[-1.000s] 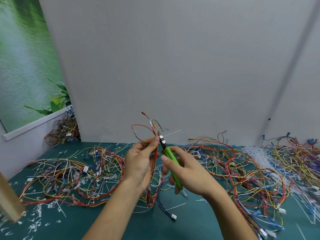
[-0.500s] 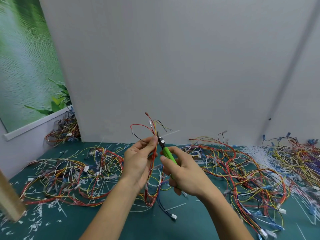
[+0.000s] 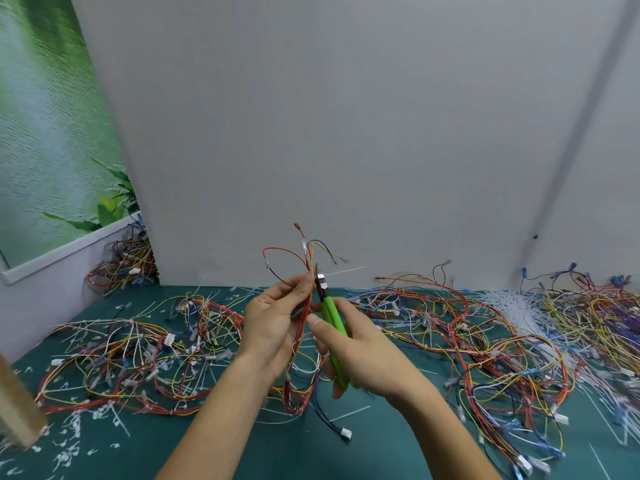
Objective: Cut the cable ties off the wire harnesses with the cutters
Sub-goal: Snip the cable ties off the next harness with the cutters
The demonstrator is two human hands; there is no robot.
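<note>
The left hand (image 3: 273, 320) pinches the wire harness (image 3: 304, 292) upright so the green-handled cutters (image 3: 330, 320), gripped by the right hand (image 3: 360, 351), reach its cable tie (image 3: 341, 271).

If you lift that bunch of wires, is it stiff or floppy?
Probably floppy: below the left hand the wire harness droops in loose loops toward the table. The short ends above the grip stand up and curl, so single wires seem a bit springy. Likely light, since one hand's fingers hold it up.
</note>
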